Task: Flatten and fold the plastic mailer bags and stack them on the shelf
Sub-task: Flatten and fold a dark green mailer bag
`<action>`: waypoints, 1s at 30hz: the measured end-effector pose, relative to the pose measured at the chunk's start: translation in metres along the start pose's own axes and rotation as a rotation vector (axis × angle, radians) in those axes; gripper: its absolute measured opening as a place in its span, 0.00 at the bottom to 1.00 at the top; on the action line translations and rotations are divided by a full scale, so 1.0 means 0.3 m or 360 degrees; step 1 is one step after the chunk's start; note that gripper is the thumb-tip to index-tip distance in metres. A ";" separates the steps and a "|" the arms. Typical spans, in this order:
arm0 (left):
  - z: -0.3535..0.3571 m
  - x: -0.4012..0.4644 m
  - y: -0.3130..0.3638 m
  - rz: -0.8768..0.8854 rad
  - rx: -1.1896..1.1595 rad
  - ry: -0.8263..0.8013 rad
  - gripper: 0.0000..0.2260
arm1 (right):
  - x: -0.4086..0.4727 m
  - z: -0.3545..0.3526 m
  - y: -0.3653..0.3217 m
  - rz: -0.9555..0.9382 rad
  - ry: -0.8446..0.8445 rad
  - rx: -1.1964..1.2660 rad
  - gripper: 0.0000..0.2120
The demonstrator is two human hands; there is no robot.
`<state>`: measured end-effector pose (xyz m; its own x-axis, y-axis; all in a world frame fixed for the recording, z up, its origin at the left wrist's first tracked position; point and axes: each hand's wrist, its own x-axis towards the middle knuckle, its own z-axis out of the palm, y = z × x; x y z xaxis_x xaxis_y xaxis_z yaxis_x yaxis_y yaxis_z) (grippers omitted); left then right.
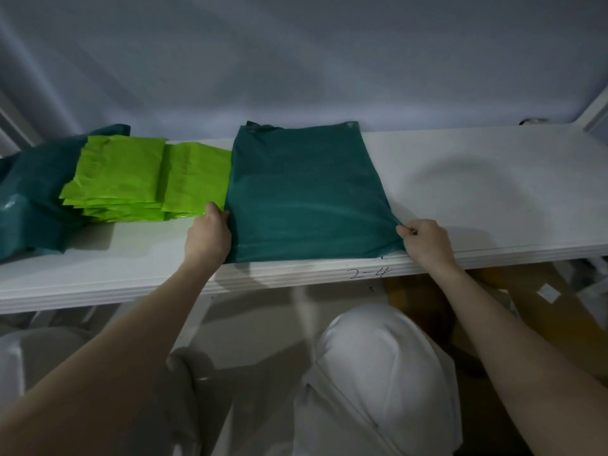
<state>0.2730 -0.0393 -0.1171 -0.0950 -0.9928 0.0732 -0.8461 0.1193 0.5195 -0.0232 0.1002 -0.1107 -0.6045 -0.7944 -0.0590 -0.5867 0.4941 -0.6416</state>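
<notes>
both hands have a grip on the dark teal plastic mailer bag (306,192), which lies flat on the white shelf board (477,192). right hand (426,241) pinches the bag's near right corner between thumb and curled fingers, lifting that corner slightly off the board. left hand (208,236) holds the bag's near left edge, thumb on top and fingers curled at or under the edge; how far they reach beneath cannot be told.

the teal bag spans the shelf from its front lip to the pale back wall (296,60), its far edge touching the wall. just to the left of the teal bag, touching its side, sits a stack of bright green folded plastic mailer bags (131,179), several layers showing at the near edge. farther left of the teal bag, beyond and partly under the green stack, a crumpled heap of dark teal plastic bags (29,199) lies loose. on the shelf's front lip, just below the teal bag's near right corner, a handwritten mark reading "2-4" (370,274) shows. below the teal bag and the shelf, the person's knee in white trousers (378,373) is bent, with brown cardboard (543,317) to its right.
</notes>
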 end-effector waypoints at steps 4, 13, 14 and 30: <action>-0.024 0.017 -0.054 -0.0026 0.0066 -0.0080 0.13 | 0.009 -0.027 -0.004 0.0102 -0.0134 0.0046 0.06; -0.094 0.239 0.068 0.0211 -0.0065 0.0191 0.11 | 0.199 -0.037 -0.115 0.0046 0.0067 0.0070 0.12; -0.090 0.274 0.085 0.0225 -0.0040 0.0175 0.12 | 0.225 -0.028 -0.133 0.0040 0.0070 0.0073 0.12; -0.005 0.588 0.138 -0.0376 -0.0364 -0.0155 0.07 | 0.591 0.102 -0.211 0.0382 0.0068 0.0233 0.15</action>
<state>0.2221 -0.2096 -0.0813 0.0305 -0.9885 -0.1478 -0.7123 -0.1252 0.6906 -0.0767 -0.0827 -0.1038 -0.7406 -0.6438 -0.1925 -0.3417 0.6075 -0.7171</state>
